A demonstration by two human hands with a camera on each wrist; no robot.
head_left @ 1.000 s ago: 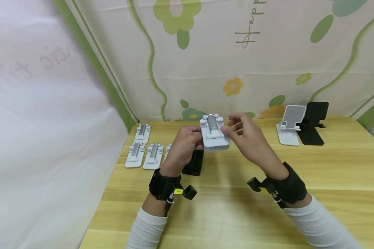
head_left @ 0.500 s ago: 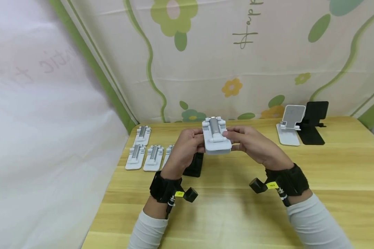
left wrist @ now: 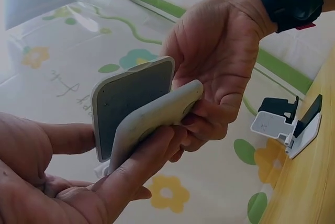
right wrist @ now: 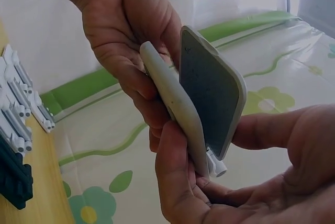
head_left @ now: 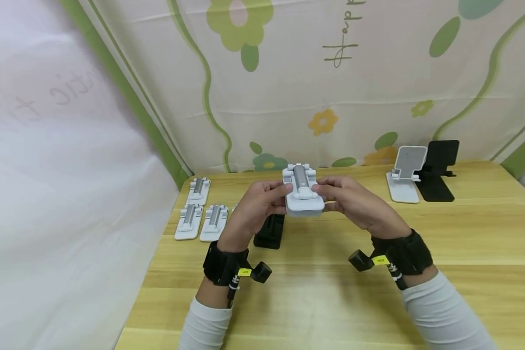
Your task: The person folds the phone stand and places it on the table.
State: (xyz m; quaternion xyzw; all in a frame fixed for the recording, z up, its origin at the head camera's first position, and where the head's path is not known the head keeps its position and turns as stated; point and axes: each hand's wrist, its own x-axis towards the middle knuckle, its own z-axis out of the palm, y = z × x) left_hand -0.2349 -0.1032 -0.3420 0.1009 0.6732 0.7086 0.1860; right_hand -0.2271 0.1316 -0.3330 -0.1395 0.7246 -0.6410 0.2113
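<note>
A white folding phone stand (head_left: 305, 206) with a grey arm is held up in front of me, above the table. My left hand (head_left: 259, 201) grips its left side, thumb on the front. On the right side, my right hand (head_left: 354, 200) pinches it, thumb near the hinge foot. Both wrist views show the stand's base (left wrist: 157, 110) and grey-padded plate (right wrist: 212, 88) spread apart at an angle, with fingers against both parts. In the left wrist view the left hand (left wrist: 78, 182) is at lower left; the right wrist view has the right hand (right wrist: 251, 182) at lower right.
Folded white stands (head_left: 188, 222) lie at the table's left, with a folded black stand (head_left: 269, 233) beside them under my left hand. An unfolded white stand (head_left: 410, 163) and black stand (head_left: 443, 158) stand at back right. A printed curtain (head_left: 271, 87) hangs behind the wooden table (head_left: 315, 291).
My right hand has closed in and taken hold of the phone stand's right side. The left thumb has come round onto its front. The stand itself has barely shifted.
</note>
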